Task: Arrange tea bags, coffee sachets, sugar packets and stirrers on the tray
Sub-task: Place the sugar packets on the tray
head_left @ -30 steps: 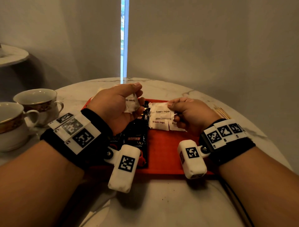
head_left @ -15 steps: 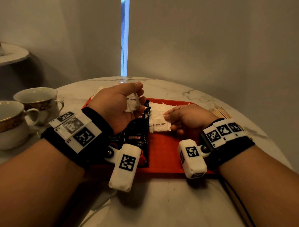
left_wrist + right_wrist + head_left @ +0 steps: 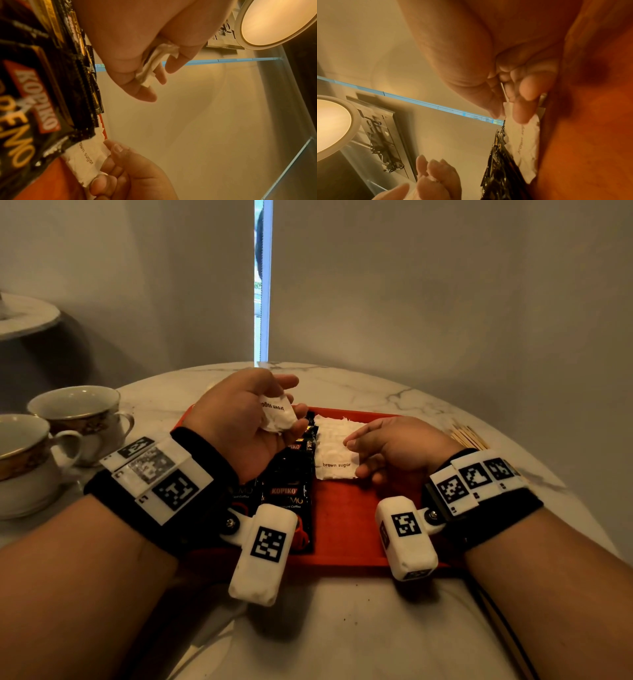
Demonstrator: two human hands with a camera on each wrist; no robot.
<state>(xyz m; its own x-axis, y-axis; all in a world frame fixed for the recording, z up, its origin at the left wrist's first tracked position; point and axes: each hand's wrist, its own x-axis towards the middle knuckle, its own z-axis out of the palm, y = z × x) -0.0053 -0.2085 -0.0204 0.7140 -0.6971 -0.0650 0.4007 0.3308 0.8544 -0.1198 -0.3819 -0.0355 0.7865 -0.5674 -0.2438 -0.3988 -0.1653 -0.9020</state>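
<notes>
My left hand (image 3: 289,402) hovers over the far left of the red tray (image 3: 342,537) and grips a crumpled bunch of white brown-sugar packets (image 3: 277,414); the left wrist view shows those held packets (image 3: 154,63) between thumb and fingers. Black Kopiko coffee sachets (image 3: 287,491) lie on the tray's left half. Beside them on the tray lies a flat stack of brown-sugar packets (image 3: 337,465). My right hand (image 3: 354,457) pinches its right edge with thumb above and fingers below, and the right wrist view shows the same stack (image 3: 527,135). Wooden stirrers (image 3: 467,436) lie on the table right of the tray.
Two gold-rimmed teacups (image 3: 78,412) on saucers stand at the table's left edge. The round marble table (image 3: 342,628) has bare room in front of the tray. A grey wall stands close behind the table.
My right hand has lowered its brown-sugar packets from above the tray down onto it, beside the coffee sachets. The left hand has stayed almost still with its packets.
</notes>
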